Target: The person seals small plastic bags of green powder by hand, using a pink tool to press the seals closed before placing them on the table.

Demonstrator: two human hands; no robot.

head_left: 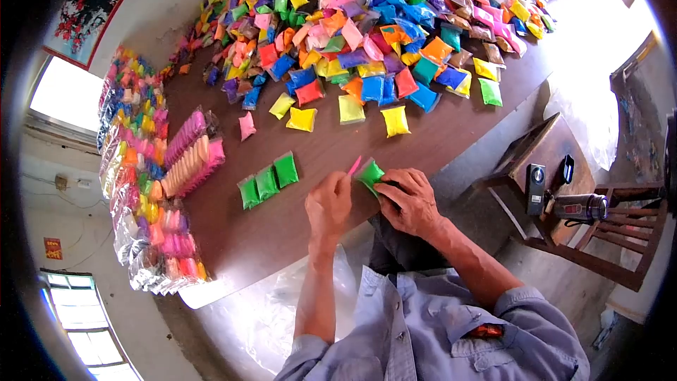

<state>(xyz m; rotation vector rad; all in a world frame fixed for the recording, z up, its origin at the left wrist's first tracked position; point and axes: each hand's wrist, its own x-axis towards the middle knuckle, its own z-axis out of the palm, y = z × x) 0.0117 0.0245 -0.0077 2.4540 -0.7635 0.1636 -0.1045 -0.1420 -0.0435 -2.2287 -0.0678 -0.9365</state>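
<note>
Small wooden side table (566, 142) at right, holding a dark device with a round dial (537, 182), a small black object (567, 168) (too small to identify) and a metallic flask (584, 207) with a cord. Slatted wooden chair (625, 234) beside it. Clear plastic sheeting (585, 113) behind the side table, more loose plastic (243, 328) at the lower left. Framed picture (82, 17) with red blossoms on the wall, upper left; bright window (66, 96) below. Red paper (53, 248), wall wiring (42, 182), second window (86, 321) with panes, lower left.
</note>
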